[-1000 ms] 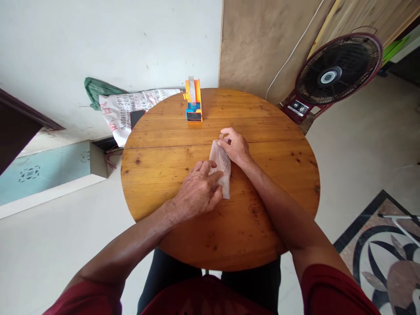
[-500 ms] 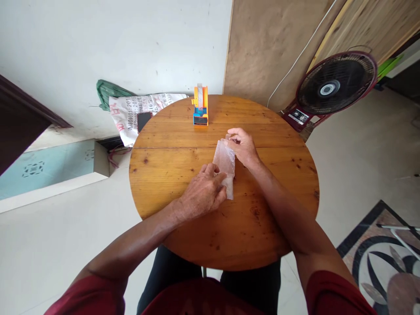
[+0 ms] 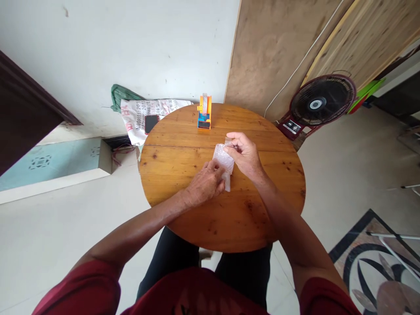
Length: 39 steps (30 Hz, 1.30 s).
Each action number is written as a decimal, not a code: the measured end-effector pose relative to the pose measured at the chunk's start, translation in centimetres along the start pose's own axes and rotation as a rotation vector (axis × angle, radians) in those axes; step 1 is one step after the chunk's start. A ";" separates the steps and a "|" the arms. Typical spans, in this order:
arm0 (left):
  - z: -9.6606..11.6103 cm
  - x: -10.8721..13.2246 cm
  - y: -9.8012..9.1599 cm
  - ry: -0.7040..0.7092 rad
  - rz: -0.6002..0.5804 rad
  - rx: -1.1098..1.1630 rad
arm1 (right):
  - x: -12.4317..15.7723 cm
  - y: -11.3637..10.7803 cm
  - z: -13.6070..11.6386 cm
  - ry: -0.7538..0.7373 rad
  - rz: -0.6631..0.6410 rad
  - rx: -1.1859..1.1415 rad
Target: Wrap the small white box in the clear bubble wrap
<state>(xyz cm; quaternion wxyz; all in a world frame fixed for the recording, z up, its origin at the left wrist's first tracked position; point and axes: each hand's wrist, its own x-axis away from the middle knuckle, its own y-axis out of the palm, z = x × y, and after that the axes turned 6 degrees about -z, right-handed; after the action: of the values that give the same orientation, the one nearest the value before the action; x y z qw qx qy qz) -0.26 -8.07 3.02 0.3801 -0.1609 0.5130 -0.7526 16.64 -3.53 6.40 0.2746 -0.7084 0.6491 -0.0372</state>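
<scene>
Head view live, and I'm watching two bare hands work near the middle of a round, varnished wooden surface. Between them lies a small, flattened, whitish translucent sheet of bubble wrap, its long side running away from the person. The left hand comes in over its near left part, fingers bent and touching; I can't tell from here whether thumb and fingers pinch it or just press. Over at the far right corner, the right hand has thumb and forefinger narrowed on a short, translucent strip, the thumb right beside the wrap's edge. Beyond them, well apart from both hands, an orange-and-blue plastic tape dispenser stands near the far rim, tape on its roll. Past that rim, I've got a white printed sack against the wall on the left and a dark red, round-headed fan on the right.
</scene>
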 end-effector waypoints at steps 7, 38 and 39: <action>0.2 1.0 1.7 -0.227 0.184 0.002 | 1.6 0.4 -0.2 -0.108 -0.003 -0.136; -1.6 1.8 3.6 -0.099 0.268 0.614 | 10.9 2.2 0.3 -0.222 0.013 0.100; -1.8 2.0 3.2 -0.070 0.234 0.640 | 10.9 2.2 0.3 -0.223 0.017 0.106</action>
<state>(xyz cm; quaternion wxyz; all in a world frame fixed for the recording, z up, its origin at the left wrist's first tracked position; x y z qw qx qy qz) -1.37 -8.99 -0.92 0.5125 0.0006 0.2524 -0.8207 16.44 -13.67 1.87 0.3827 -0.6872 0.6175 0.0098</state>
